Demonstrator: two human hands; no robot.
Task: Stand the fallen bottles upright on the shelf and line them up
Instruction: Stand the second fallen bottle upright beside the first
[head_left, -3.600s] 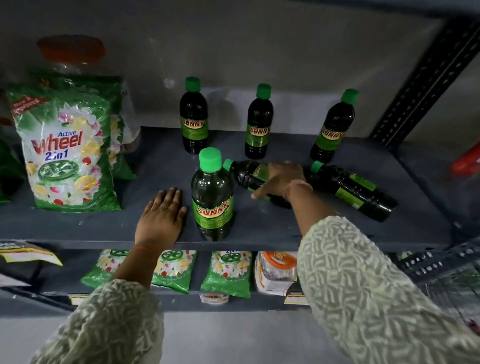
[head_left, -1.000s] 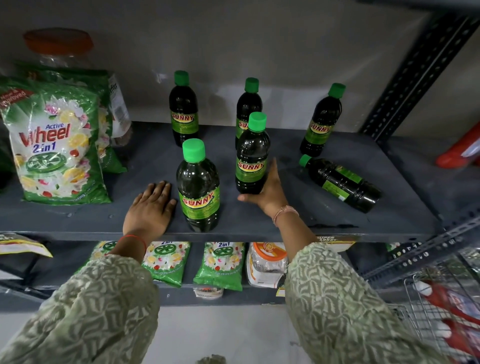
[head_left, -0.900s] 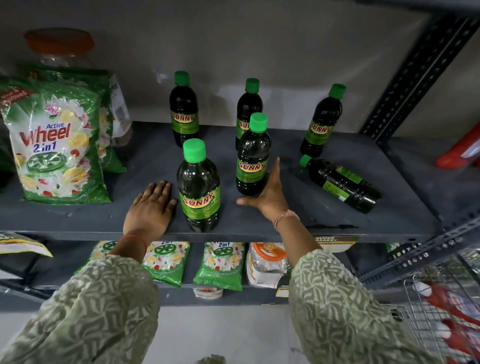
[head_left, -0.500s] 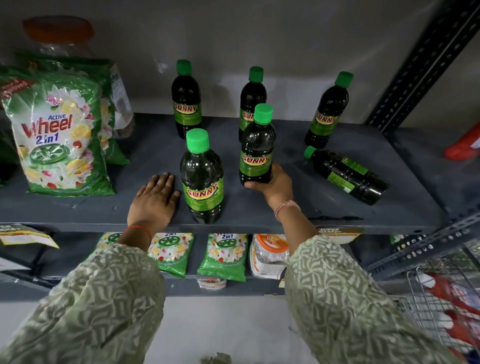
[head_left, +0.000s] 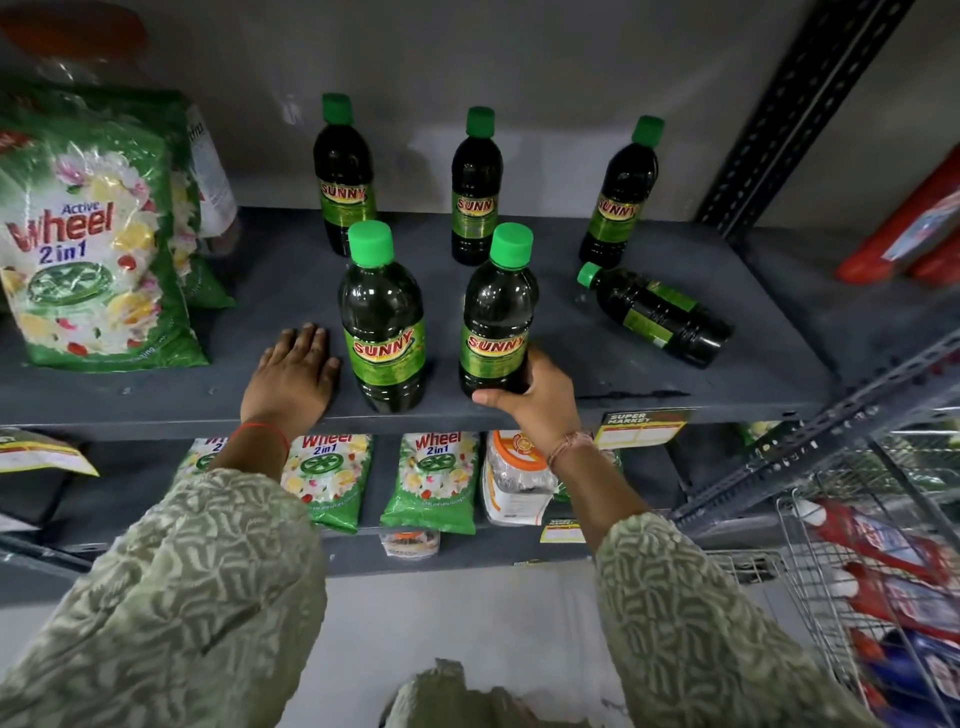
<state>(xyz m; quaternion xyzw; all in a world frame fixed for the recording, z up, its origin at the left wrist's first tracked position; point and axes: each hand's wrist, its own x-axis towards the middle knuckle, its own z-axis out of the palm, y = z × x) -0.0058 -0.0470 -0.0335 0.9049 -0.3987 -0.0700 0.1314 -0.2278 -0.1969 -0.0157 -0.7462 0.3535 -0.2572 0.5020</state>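
Clearly the right hand (head_left: 540, 402) clamps the upright dark green-capped plastic bottle (head_left: 496, 322) at the grey metal shelf's (head_left: 675, 379) front edge; a careless release could tip it off. Left hand (head_left: 293, 376) lies flat, fingers open.

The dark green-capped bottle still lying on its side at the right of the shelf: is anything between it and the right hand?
Nothing visible stands between them. The right hand grips the base of the upright front bottle; the fallen dark bottle lies to its right across bare grey shelf. The back-right upright bottle stands behind its cap, off that path.
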